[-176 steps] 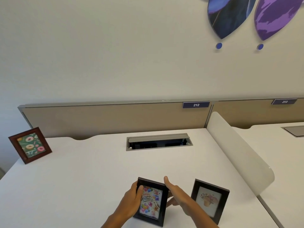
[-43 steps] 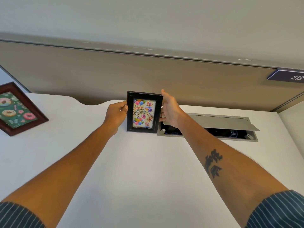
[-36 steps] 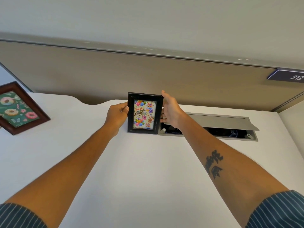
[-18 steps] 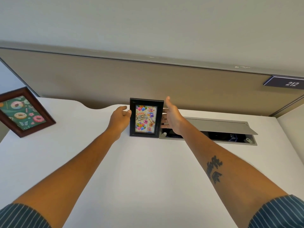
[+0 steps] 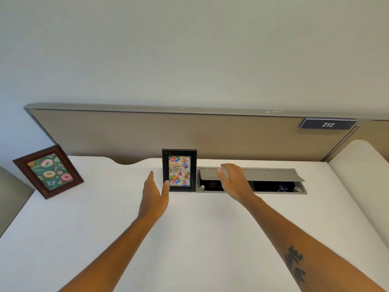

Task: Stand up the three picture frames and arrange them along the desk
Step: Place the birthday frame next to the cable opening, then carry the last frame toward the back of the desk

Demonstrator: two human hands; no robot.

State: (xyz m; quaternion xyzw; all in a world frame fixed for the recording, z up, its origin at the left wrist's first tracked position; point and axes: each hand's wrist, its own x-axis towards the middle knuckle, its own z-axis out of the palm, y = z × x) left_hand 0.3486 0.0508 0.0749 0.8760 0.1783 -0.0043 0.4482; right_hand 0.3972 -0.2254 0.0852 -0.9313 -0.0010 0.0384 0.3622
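Black frame point(image 5: 179, 170) with bright balloon print; reddish-brown frame point(image 5: 48, 171) with green doughnut pattern; white bench point(image 5: 189, 228); beige partition point(image 5: 231, 135).

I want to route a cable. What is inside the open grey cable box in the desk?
Inside the grey cable box: dark fittings, unclear. The right hand covers part.

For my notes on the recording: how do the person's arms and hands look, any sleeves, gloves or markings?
Both forearms are bare, with no sleeves showing in this view. The left hand and right hand wear no gloves, rings or watch. The right forearm carries a dark tattoo.
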